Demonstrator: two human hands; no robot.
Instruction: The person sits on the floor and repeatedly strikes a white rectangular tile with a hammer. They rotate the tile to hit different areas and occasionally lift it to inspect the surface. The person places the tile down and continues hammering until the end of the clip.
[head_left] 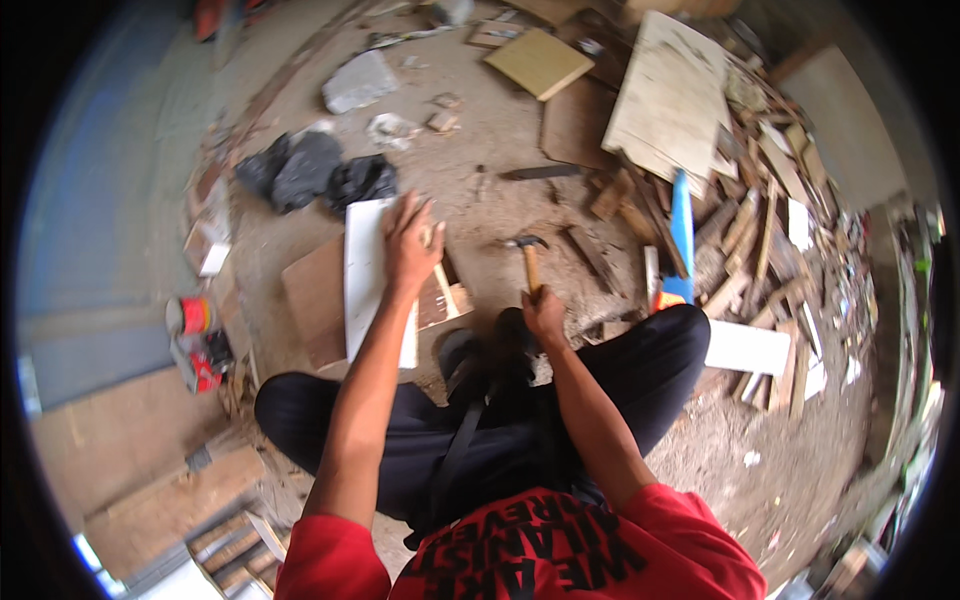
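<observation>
My right hand (545, 315) is wrapped round the wooden handle of a claw hammer (532, 265), whose dark head points away from me just above the floor. My left hand (408, 245) lies on the far right part of a white board (365, 290), its fingers stretched out and apart. The board rests lengthwise in front of my left knee. Beneath and beside it are a brown wooden panel (312, 300) and a light piece of wood (437, 303). My left forearm covers part of the white board.
Black plastic bags (300, 168) lie beyond the board. Scrap wood (745, 230) is heaped at the right, with a blue-handled saw-like tool (682, 235) and a large pale sheet (668, 90) against it. A red can (192, 315) stands at the left. A dark strip (542, 172) lies ahead.
</observation>
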